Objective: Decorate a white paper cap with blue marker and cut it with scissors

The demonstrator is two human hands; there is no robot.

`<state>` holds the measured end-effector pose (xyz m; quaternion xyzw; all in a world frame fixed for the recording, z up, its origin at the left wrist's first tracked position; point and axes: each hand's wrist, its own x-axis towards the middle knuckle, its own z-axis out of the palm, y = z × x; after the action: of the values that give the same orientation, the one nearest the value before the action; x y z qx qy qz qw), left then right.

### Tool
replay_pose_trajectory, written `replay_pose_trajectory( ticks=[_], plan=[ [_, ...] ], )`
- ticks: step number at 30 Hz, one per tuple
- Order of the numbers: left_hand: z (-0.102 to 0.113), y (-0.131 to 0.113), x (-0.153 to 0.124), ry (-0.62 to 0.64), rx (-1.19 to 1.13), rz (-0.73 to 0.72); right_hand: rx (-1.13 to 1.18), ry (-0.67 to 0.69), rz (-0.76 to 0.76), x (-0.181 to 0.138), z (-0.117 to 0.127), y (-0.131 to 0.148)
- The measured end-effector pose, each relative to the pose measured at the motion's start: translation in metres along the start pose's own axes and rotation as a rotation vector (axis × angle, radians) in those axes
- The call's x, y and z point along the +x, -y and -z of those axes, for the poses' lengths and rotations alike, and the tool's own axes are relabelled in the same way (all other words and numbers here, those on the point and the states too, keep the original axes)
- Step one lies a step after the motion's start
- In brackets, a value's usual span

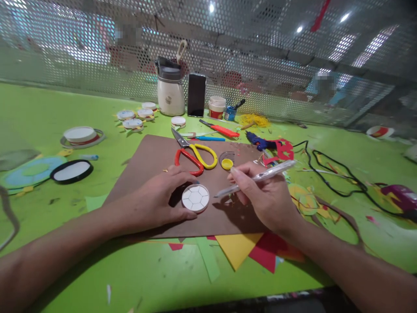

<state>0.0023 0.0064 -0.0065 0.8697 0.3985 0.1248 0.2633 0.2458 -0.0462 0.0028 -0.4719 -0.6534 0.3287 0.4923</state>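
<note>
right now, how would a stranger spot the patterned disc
On the green table lies a brown board. On it, the left hand curls around a round white disc. Dark lines, like a soccer ball's, set it apart from the yellow cap nearby.

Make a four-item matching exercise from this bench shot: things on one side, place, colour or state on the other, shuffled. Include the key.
Things
1. scissors
2. round disc
3. pen
4. phone

Places, colours, states
A. standing beside the white bottle
B. held in the right hand
C. one red handle loop, one yellow
D. white face with dark lines, at the left hand

Pairs: 1-C, 2-D, 3-B, 4-A
</note>
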Motion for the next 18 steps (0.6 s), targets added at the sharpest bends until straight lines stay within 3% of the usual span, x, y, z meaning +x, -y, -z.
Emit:
replay_pose_trajectory(
  ticks=[9,18],
  plan=[
    [0.0011,0.0010,0.0003,-0.006,0.018,-0.012,-0.035,0.021,0.021,-0.0022,-0.0003,0.0063],
    [0.0009,0.0005,0.0006,-0.001,0.021,-0.021,-0.210,0.021,-0.002,-0.0065,0.0021,0.0053]
  ],
)
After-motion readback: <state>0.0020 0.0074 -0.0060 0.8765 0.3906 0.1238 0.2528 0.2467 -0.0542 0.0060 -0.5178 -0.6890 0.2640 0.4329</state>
